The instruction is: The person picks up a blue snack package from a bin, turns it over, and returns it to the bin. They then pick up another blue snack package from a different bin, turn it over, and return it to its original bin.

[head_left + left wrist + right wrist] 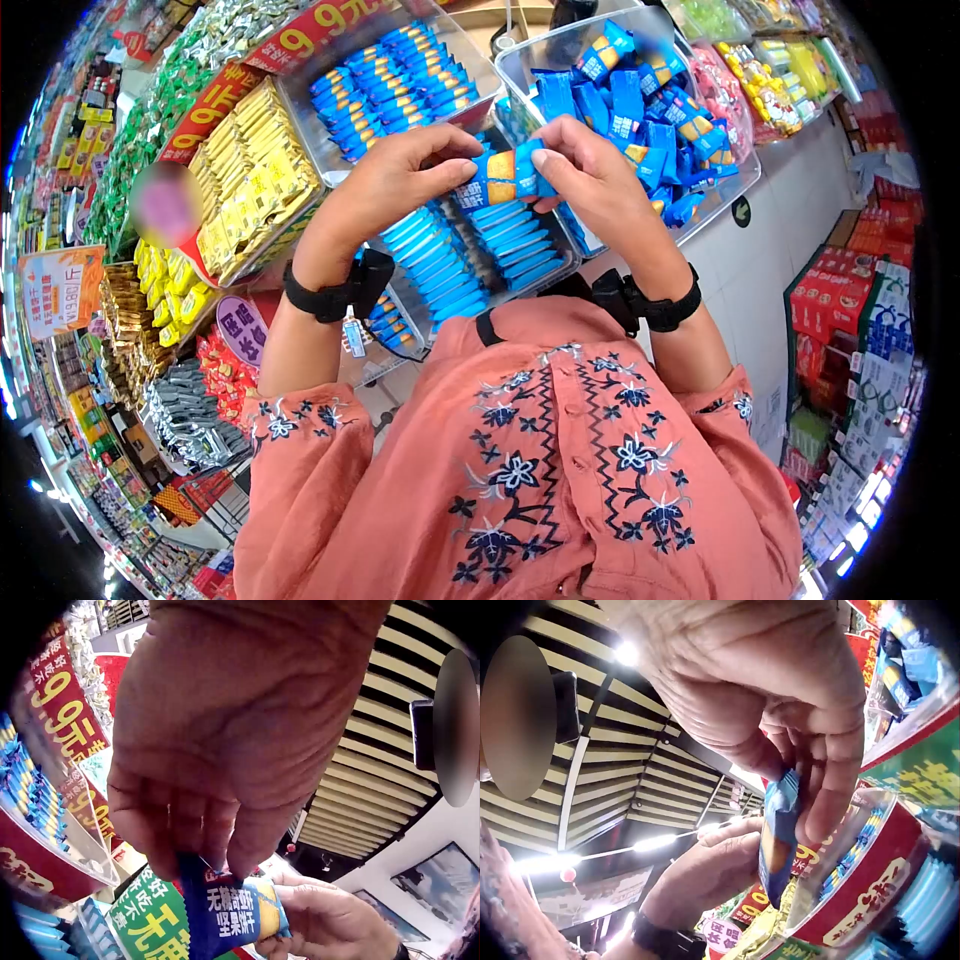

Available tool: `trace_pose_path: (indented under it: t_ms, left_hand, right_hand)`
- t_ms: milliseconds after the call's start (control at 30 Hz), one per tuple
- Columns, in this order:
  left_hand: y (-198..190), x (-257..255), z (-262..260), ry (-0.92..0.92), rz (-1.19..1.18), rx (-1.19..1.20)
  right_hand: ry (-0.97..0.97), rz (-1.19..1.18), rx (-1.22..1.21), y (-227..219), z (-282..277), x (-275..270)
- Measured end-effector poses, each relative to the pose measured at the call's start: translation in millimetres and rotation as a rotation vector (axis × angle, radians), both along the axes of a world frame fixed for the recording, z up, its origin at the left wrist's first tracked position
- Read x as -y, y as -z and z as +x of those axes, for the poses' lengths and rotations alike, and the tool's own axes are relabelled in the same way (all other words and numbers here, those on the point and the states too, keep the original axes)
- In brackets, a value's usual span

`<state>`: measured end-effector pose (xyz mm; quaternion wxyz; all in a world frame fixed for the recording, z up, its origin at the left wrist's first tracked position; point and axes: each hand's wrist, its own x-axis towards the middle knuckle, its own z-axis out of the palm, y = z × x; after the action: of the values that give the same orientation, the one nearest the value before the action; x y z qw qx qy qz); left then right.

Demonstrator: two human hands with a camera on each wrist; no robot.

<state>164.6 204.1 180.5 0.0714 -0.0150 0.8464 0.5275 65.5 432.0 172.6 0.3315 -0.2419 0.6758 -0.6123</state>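
A small blue packet [498, 180] with a biscuit picture is held between both hands above the bins. My left hand [405, 180] pinches one end of it between thumb and fingers, and my right hand [600, 180] pinches the other end. In the left wrist view the packet [229, 919] shows white lettering, with the left hand [240, 727] over its top edge. The right wrist view has the packet [778, 840] almost edge-on, its upper end between the thumb and fingers of the right hand [780, 690]. It looks sealed.
Below the hands is a bin of light blue packets in rows [430, 260]. Blue packets [390, 85] fill a clear bin behind, and loose blue packets [650, 120] another at the right. Yellow packets [250, 180] stand at the left. Red boxes [835, 290] are stacked far right.
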Motion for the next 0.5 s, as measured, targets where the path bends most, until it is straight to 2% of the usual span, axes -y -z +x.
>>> trace_pose_path:
  t_ms: [167,367,500]
  left_hand:
    - [5.4,8.6,-6.0,0.03,0.073,0.092]
    - [2.0,15.6,-12.7,0.089,0.047,0.103]
    - [6.5,22.8,-12.3,0.047,0.137,0.155]
  right_hand:
    - [-0.01,0.012,0.029,5.6,-6.4,14.0]
    - [-0.038,0.025,0.042,12.6,-12.1,30.8]
    - [-0.064,0.03,0.078,18.0,-14.9,38.3]
